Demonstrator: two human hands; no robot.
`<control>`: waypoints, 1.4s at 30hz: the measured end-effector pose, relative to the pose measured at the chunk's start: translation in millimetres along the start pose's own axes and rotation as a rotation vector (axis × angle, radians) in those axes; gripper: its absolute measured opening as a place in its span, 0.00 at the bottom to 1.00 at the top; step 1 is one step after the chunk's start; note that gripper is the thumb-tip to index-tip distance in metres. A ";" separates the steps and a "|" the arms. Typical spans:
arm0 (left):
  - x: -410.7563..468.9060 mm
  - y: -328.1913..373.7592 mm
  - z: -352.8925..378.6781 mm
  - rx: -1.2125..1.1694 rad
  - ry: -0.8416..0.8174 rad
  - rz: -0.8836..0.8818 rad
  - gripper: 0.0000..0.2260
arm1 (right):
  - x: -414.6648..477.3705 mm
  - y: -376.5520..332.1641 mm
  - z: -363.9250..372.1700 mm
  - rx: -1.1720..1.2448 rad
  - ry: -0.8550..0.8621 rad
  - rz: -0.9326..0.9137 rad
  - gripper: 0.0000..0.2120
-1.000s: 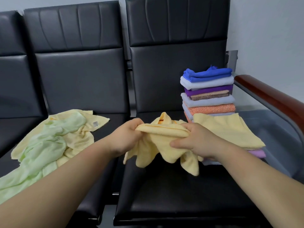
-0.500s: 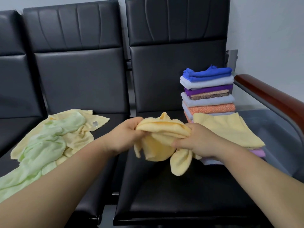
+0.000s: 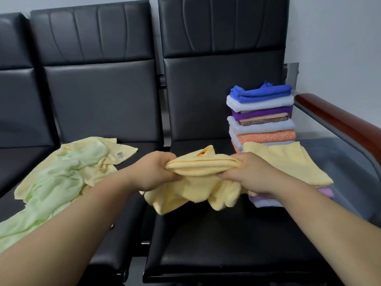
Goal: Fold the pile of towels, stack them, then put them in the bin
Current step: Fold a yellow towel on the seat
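Because each end is pinched, the towel (image 3: 201, 169) hangs bunched between left grip (image 3: 157, 172) and right grip (image 3: 248, 174), above the seat (image 3: 206, 244), presumably to find an edge for folding. Stack (image 3: 261, 120) stands beyond the right grip; pile (image 3: 61, 178) left of the left grip, within reach.

I get one wide head view, facing forward and down past my left hand (image 3: 156, 172) and right hand (image 3: 249, 174) onto the black seat (image 3: 226, 240). It sits close to both hands; the chair backs (image 3: 222, 69) fill the top.
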State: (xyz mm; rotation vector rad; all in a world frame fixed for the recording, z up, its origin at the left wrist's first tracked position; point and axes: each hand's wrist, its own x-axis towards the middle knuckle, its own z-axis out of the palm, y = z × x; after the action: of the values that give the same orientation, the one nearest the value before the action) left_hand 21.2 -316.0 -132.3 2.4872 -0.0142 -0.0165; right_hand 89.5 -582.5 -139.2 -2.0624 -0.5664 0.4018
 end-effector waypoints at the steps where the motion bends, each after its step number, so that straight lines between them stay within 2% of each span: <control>1: 0.5 -1.8 0.4 -0.083 0.049 -0.009 0.07 | -1.4 -0.6 2.5 0.071 -0.002 -0.008 0.04; 4: 1.5 4.0 3.4 -0.469 0.163 -0.017 0.08 | -2.1 -0.4 9.3 0.165 -0.079 -0.003 0.13; 6: 2.4 9.9 1.6 -0.653 0.181 -0.018 0.10 | -2.1 0.0 13.5 -0.024 -0.155 0.004 0.19; 7: 1.7 13.8 -0.2 -0.665 0.161 -0.006 0.11 | -1.3 0.6 15.4 -0.192 -0.157 0.005 0.18; 8: 0.6 14.8 -2.6 -0.608 0.118 0.010 0.12 | 0.1 0.7 16.6 -0.368 -0.138 -0.006 0.12; 9: 0.3 13.7 -4.1 -0.457 0.051 0.033 0.14 | 0.5 -0.4 16.5 -0.501 -0.107 -0.022 0.08; 10: -0.2 12.3 -4.2 -0.221 -0.028 0.046 0.15 | 1.8 0.6 15.4 -0.558 -0.082 -0.033 0.08; 12: 0.5 5.3 0.8 0.195 -0.143 0.024 0.15 | 4.0 2.4 10.1 -0.478 -0.059 -0.034 0.09; 13: 1.4 0.6 2.6 0.245 -0.152 0.005 0.14 | 3.6 2.9 7.1 -0.330 -0.052 -0.031 0.06; 15: 1.3 -5.9 2.5 0.111 -0.087 0.001 0.08 | 3.0 4.1 1.3 -0.077 -0.025 -0.034 0.00; 17: 0.0 -8.1 0.1 -0.164 0.002 -0.014 0.06 | 1.4 2.8 -0.2 0.071 0.000 -0.036 0.06; 20: -0.7 -3.1 -4.2 -0.580 0.104 -0.047 0.12 | 0.8 0.5 2.6 0.260 -0.089 -0.045 0.16; 22: -0.4 4.3 -6.8 -0.819 0.104 -0.045 0.17 | -0.9 -1.6 5.2 0.164 -0.176 -0.020 0.23; 24: -3.1 13.1 -10.7 -0.889 0.031 -0.025 0.17 | 0.1 -0.2 8.8 -0.157 -0.168 0.007 0.20; 25: -5.2 16.2 -11.7 -0.805 -0.021 -0.008 0.16 | 1.9 0.8 10.5 -0.323 -0.141 0.011 0.15; 27: -8.0 19.6 -8.7 -0.342 -0.126 0.015 0.15 | 5.3 2.7 12.3 -0.467 -0.080 0.010 0.08; 29: -5.3 16.1 -2.0 0.133 -0.175 -0.047 0.12 | 7.4 3.4 8.5 -0.378 -0.017 0.032 0.07; 30: -4.6 15.1 -0.3 0.206 -0.165 -0.080 0.11 | 7.1 2.2 5.4 -0.263 0.015 0.038 0.06; 32: -3.1 10.4 -0.9 0.071 -0.086 -0.076 0.07 | 5.2 -0.3 -0.2 -0.025 0.065 0.032 0.04; 34: -5.4 8.8 -4.0 -0.247 -0.011 -0.035 0.05 | 1.9 -3.7 -3.3 0.131 0.060 -0.012 0.06; 36: -7.6 11.1 -7.9 -0.530 0.048 -0.011 0.06 | -1.6 -6.9 -2.4 0.189 0.014 -0.062 0.11; 39: -3.1 12.7 -9.1 -0.862 0.095 -0.008 0.15 | -4.3 -10.6 -0.2 0.072 -0.101 -0.045 0.16; 42: -1.8 17.0 -6.5 -0.906 0.040 -0.024 0.17 | 1.3 -7.9 5.8 -0.311 -0.121 0.003 0.14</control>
State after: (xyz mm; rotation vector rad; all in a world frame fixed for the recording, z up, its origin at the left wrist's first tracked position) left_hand 19.4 -325.4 -116.8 1.5810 0.0331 0.0149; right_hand 85.9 -574.0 -135.4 -2.3464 -0.7367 0.4657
